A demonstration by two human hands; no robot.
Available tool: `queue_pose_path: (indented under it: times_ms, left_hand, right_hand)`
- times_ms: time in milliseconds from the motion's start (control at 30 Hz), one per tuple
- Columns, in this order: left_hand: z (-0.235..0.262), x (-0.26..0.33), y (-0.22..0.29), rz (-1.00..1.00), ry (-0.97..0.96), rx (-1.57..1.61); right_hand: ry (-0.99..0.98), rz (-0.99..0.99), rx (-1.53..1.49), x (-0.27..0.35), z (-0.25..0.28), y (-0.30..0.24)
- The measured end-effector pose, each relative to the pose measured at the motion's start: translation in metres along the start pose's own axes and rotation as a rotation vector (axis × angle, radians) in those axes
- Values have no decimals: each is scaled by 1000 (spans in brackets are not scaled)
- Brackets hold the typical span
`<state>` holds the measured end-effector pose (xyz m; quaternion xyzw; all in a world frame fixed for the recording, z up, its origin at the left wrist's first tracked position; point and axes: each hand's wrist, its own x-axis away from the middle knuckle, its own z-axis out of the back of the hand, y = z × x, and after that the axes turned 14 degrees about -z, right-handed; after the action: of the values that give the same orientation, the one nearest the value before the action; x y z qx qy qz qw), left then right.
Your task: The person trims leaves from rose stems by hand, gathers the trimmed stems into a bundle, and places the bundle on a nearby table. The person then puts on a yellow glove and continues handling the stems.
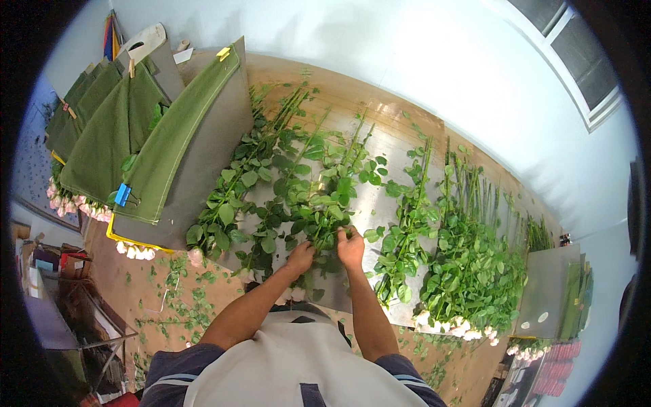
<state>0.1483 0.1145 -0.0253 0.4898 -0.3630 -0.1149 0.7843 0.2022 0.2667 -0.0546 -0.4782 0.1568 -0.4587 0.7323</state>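
Leafy cut roses lie across a metal-topped worktable (pixel 369 203), stem ends toward the wall and pale pink blooms at my side. My left hand (pixel 300 258) is closed among the stems of the middle roses (pixel 332 193), its fingertips partly covered by leaves. Just right of it, my right hand (pixel 350 248) has its fingers curled in a pinch on leaves at the edge of the same roses. Their blooms are mostly hidden below my forearms. Another small row of roses (pixel 413 224) lies to the right of my hands.
A large pile of roses (pixel 475 251) covers the table's right part. At left, grey boards (pixel 210 149) draped with green cloth (pixel 183 146) stand upright, held by clips (pixel 123 195). Similar boards (pixel 553 285) stand far right. Fallen leaves (pixel 193 308) litter the brown floor.
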Motion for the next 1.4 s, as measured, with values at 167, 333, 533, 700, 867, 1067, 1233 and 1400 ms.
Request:
queue_pose_path:
  times_ms: [167,333,533,700,867,1067,1233,1400]
  left_hand:
    - [4,-7,-4,-9,-86,-61]
    - [14,2,0,-102,-14,-201]
    - [69,25,44,-278,132,32]
    - [136,70,93,-581,207,-307]
    - [178,173,130,-662,337,-113]
    - [258,268,131,-701,541,107]
    - [375,319,115,-777,766,57]
    - [535,325,94,-738,885,-45]
  right_hand:
    - [-125,-37,22,-15,-19,-5]
    - [-405,-431,-502,-11,-20,-17]
    - [-259,-371,-356,-22,-14,-15]
    - [-200,-242,-202,-25,-43,-29]
    - [-493,-419,-357,-18,-71,-61]
    - [-443,-283,-25,-20,-98,-61]
    - [-253,-66,14,-22,-89,-39]
    - [-76,40,-6,-28,-67,5]
